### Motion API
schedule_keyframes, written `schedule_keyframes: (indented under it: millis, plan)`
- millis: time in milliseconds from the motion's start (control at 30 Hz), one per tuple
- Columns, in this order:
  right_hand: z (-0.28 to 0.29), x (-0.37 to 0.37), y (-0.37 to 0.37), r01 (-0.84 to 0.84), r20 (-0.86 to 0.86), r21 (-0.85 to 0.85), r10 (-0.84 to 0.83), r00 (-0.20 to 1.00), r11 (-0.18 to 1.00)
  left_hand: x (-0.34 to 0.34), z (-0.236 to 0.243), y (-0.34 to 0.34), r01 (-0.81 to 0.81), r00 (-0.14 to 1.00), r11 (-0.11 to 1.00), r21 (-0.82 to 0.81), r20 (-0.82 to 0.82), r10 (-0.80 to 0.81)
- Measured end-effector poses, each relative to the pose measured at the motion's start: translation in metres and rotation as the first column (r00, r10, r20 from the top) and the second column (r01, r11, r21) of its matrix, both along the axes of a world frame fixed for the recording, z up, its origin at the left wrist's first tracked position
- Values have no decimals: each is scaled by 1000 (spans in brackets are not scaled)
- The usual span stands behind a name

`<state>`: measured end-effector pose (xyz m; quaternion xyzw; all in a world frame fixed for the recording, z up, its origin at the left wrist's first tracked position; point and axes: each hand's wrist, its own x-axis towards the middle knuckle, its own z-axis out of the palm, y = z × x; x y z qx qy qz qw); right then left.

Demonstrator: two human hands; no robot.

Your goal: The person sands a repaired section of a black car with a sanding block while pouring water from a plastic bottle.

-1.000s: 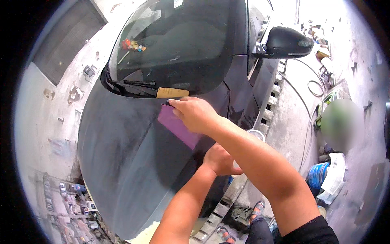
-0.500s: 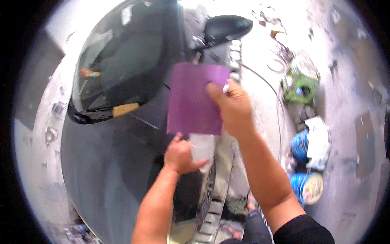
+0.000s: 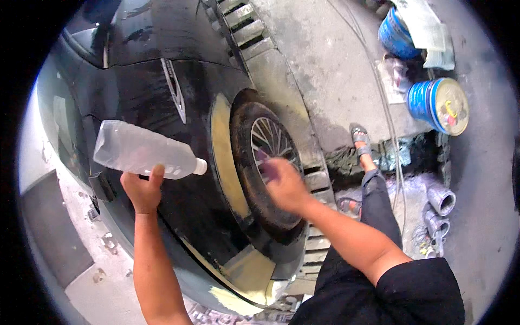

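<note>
A clear plastic bottle [image 3: 143, 149] with a white cap lies tilted in my left hand [image 3: 144, 190], its cap end pointing right. My left fingers wrap around its underside, above the black car fender [image 3: 181, 157]. In front of the car wheel [image 3: 273, 138] is my right hand [image 3: 288, 187], closed and smeared by motion. A bit of purple sheet, like sandpaper [image 3: 267, 167], shows at its fingers; most of it is hidden. Beside the tyre, a yellowish filler patch [image 3: 223, 146] runs along the wheel arch, and another filler patch [image 3: 250, 268] covers the bumper corner.
Slotted drain covers [image 3: 249, 30] run along the car's side. At the right stand blue buckets [image 3: 422, 103], with a hose [image 3: 385, 108] across the concrete floor. Rolls of clear film [image 3: 440, 201] lie near my feet. A broken, dark trench edge [image 3: 417, 154] crosses the floor.
My view has swung from the windscreen and mirror to the wheel. The purple sheet, spread out before, is now mostly hidden in my right hand. My left hand now holds the bottle up leftward.
</note>
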<state>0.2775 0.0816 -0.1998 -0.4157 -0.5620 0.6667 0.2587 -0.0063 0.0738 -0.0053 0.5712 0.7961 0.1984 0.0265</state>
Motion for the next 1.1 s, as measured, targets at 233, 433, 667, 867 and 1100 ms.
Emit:
schedule_keyframes:
  millis: [233,433,667,867,1100]
  plan:
    - [40,-24,-116,-174,-247,354,271,930,919,-4,17,-14,-60,992,998,-8,109,61]
    - [19,-98,-46,-72,-185,329,139,973,942,-8,10,-15,-52,986,999,7,158,50]
    - [26,-92,-56,-162,-211,282,226,951,946,-26,21,-29,-56,988,994,-94,137,68]
    - [40,-54,-108,-173,-221,264,234,947,949,-28,20,-33,-33,994,998,-50,99,38]
    - [5,-121,-19,-43,-156,295,92,983,955,-30,9,-25,-6,998,1000,-29,63,8]
